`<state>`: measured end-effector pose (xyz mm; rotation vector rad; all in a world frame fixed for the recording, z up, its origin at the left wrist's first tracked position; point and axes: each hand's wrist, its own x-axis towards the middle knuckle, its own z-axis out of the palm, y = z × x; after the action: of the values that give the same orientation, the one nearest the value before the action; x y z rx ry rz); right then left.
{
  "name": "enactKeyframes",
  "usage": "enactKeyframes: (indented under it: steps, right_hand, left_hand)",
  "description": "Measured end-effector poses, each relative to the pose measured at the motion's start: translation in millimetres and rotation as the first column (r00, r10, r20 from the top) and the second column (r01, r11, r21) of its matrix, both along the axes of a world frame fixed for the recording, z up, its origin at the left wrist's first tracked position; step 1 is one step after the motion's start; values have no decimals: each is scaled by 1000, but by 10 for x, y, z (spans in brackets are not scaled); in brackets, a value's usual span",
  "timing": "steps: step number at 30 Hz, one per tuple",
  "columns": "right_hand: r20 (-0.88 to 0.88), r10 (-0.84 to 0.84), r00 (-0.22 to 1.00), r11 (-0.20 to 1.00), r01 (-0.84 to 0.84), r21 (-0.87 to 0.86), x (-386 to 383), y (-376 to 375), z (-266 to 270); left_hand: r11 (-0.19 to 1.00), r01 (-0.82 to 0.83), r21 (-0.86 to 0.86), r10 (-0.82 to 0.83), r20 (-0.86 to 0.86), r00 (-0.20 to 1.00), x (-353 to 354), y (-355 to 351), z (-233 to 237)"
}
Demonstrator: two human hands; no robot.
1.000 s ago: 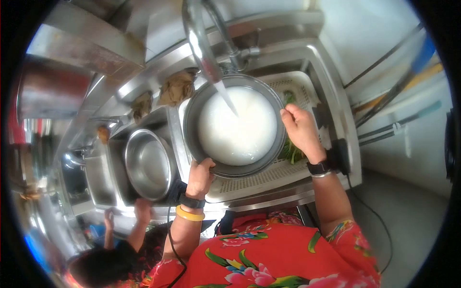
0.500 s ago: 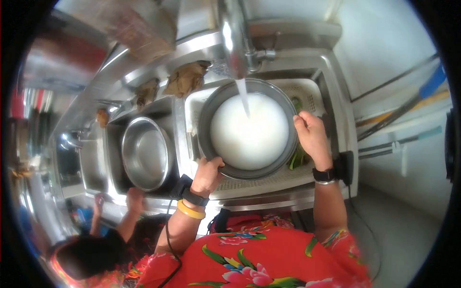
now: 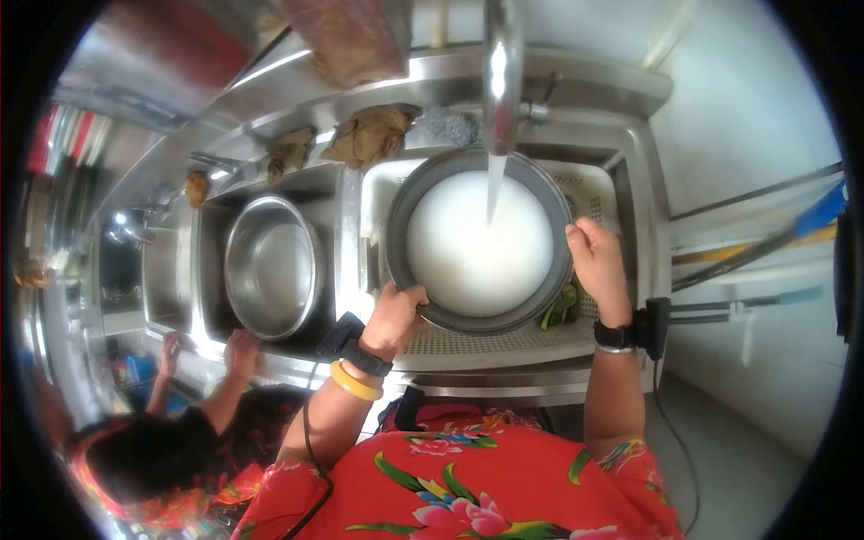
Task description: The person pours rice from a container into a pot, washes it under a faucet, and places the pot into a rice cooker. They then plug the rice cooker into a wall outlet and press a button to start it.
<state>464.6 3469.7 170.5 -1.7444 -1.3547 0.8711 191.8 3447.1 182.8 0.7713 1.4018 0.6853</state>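
Observation:
A round dark-grey pot (image 3: 403, 200), filled with cloudy white water (image 3: 472, 261), rests in a white perforated basket (image 3: 432, 351) in the sink. From the tap (image 3: 500, 90) above, a stream of water falls into it. At the pot's near left side, my left hand (image 3: 394, 319) is closed on the rim, thumb on top. On the right side my right hand (image 3: 597, 270) pinches the rim, its fingertips partly hidden. Green leaves (image 3: 560, 308) show between the pot and the basket, beside my right hand.
A steel basin (image 3: 270, 270) stands in the neighbouring sink on the left. Brown crumpled cloths (image 3: 371, 135) and a steel scourer (image 3: 447, 126) lie on the back ledge. At lower left, another person's hands (image 3: 239, 355) are at the sink edge. Hoses (image 3: 765, 247) run along the right wall.
My view has shifted, so the tap and scourer show further right. Both my hands keep hold of the pot's rim, and water is still running into it.

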Motion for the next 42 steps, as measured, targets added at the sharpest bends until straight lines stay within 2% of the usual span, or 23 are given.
enactKeyframes:
  steps: [3,5,9,13,15,16,18,20,22,24,25,27,33,35,39,41,42]
  right_hand:
    - [55,61,997,998,-60,-12,55,24,-24]
    - [-3,87,996,996,-87,-11,79,67,-21]
    - [-140,70,988,992,-84,-99,193,300,185]
    - [-167,13,986,987,14,161,370,866,186]
    - [-175,10,985,995,8,103,437,1216,170]
    - [-174,15,985,995,3,104,475,1406,108]
    - [81,-75,994,989,65,130,510,1736,-75]
    - [109,-110,988,987,96,127,479,1946,-176]
    - [139,-146,980,984,128,127,476,2051,-203]
    - [-95,-48,994,996,41,-79,461,2108,-153]
    - [-92,-41,995,996,34,-79,439,2124,-145]
    - [-251,-84,964,986,44,-158,391,2119,-118]
    - [-243,-123,962,985,88,-149,333,2163,-166]
    - [-236,-113,965,986,81,-144,337,2169,-165]
    - [-219,-73,973,992,48,-118,352,2216,-221]
    - [-207,-52,977,992,27,-120,379,2224,-224]
    - [-196,-33,980,992,8,-126,375,2226,-204]
  left_hand:
    - [999,43,26,-43,-18,999,-19,10,-75]
    - [999,-45,-13,46,36,998,9,26,-28]
    - [1000,10,-30,-10,15,1000,-21,50,-7]
    - [999,17,40,-17,-5,1000,-73,41,-151]
    - [996,30,89,-27,-33,999,-60,49,-152]
    - [998,-27,61,27,10,1000,-44,54,-126]
    - [995,-96,30,95,49,994,-63,56,-109]
    - [999,-29,-25,28,-37,999,-97,56,-114]
    - [998,-48,-33,47,-48,998,-101,57,-115]
    - [997,-64,-41,61,-59,996,-100,57,-125]
    - [998,-51,-22,50,-58,997,-100,56,-131]
    - [999,-42,-4,42,-54,998,-90,52,-131]
    - [995,-96,-18,98,76,992,-69,63,-129]
    - [978,-151,-147,168,112,979,-75,70,-121]
    - [997,-47,-64,47,-1,999,-84,62,-134]
    - [963,-191,-191,221,152,963,-76,67,-153]
    - [963,-193,-190,223,156,962,-84,63,-168]
